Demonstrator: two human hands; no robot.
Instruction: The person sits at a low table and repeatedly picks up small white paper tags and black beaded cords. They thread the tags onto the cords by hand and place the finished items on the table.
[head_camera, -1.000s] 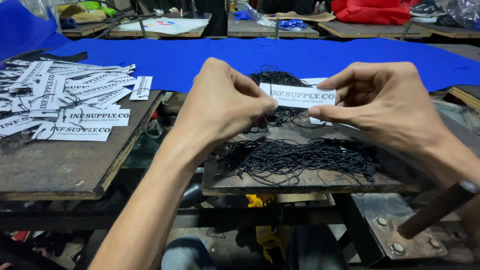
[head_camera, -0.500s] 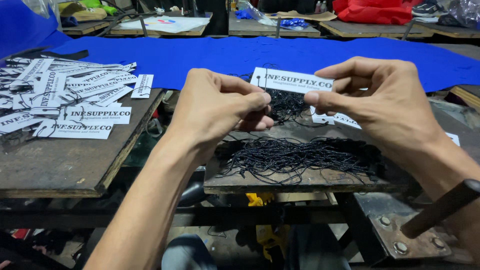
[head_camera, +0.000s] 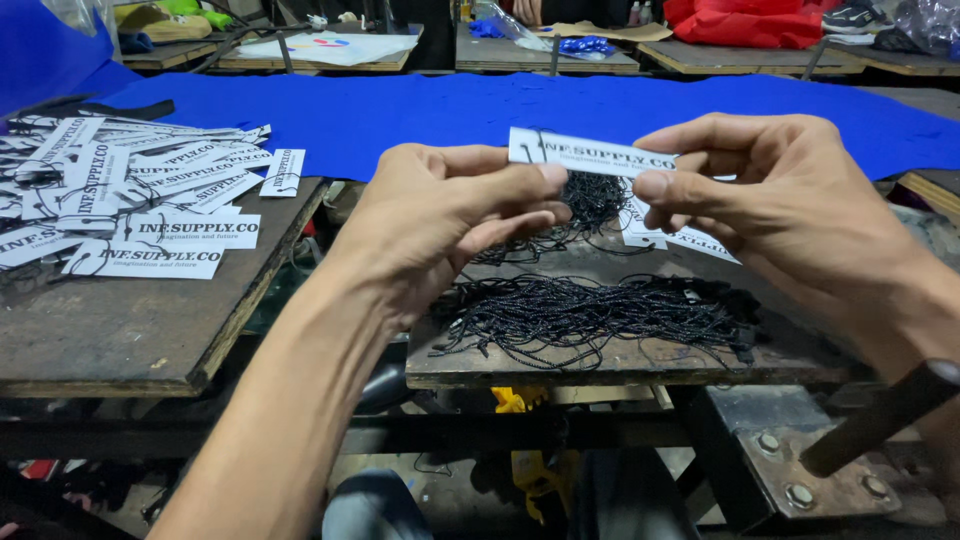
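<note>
Both hands hold one white tag (head_camera: 590, 153) up above the small tabletop (head_camera: 600, 362). The left hand (head_camera: 440, 225) pinches the tag's left end between thumb and fingertips; the right hand (head_camera: 790, 205) grips its right end the same way. A thin black string hangs from the tag near the left fingers. Below, at 6 o'clock from the tag, lies a bundle of black strings (head_camera: 600, 315). At 9 o'clock, a pile of tags (head_camera: 130, 205) covers another tabletop, with blue cloth (head_camera: 450, 115) at 12 o'clock.
</note>
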